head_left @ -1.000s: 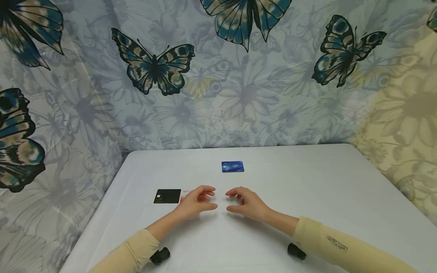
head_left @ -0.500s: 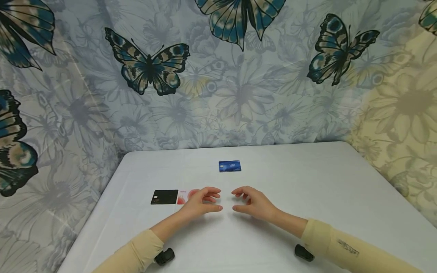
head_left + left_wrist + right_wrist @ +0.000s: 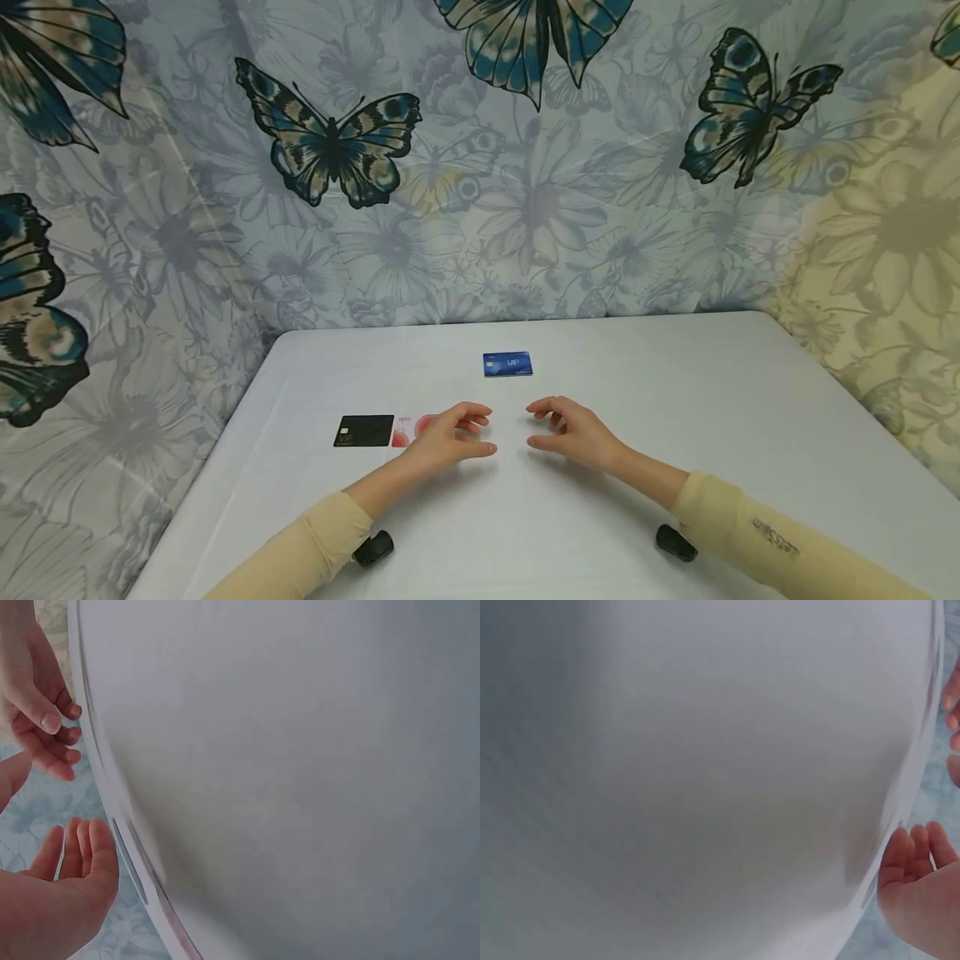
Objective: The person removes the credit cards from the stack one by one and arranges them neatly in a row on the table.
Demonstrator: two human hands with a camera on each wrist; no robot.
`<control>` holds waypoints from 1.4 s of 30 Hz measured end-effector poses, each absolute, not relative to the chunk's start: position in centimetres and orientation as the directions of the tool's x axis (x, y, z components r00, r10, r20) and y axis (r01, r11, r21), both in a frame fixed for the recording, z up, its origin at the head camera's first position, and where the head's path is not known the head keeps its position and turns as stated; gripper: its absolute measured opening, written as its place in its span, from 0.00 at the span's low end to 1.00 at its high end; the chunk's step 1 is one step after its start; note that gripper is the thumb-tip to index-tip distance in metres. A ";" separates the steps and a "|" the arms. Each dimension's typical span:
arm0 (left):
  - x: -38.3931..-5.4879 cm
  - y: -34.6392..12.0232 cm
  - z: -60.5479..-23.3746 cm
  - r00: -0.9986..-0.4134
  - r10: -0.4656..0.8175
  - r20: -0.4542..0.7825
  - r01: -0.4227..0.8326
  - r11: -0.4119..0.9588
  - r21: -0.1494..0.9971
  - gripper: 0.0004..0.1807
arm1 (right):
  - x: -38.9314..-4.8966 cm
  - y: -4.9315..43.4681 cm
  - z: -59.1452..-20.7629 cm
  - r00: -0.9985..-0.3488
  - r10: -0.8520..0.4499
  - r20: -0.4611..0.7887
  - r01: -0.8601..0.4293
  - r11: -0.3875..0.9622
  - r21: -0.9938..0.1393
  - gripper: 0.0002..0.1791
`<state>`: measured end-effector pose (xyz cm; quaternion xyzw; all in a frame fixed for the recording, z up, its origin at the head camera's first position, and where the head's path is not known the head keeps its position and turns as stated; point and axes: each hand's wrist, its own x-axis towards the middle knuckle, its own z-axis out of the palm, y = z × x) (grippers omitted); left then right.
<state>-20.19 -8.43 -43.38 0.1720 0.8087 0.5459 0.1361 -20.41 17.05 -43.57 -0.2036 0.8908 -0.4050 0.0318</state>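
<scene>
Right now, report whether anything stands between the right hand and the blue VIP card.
Nothing visible does: in the head view, only white tabletop separates the right hand from the blue VIP card; the left hand is off that line.

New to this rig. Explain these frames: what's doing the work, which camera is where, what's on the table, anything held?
There's no robot, just a person's bare left hand and right hand. The wide picture comes from a head-worn camera looking forward and down. The other two come from cameras worn on each wrist; they look sideways and mostly show the white tabletop.

On it lie a flat black rectangular card, a pink-and-white card beside it, partly hidden behind the left hand, and, farther back, a blue rectangular card marked "VIP". Neither hand holds anything: fingers are loosely bent, with a gap between the hands.
</scene>
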 end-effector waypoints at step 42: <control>-31.2 -4.6 -43.6 -0.957 0.289 0.012 0.227 0.726 0.650 0.31 | -31.9 16.5 -43.6 -0.962 -0.267 0.054 -0.248 0.774 -0.583 0.31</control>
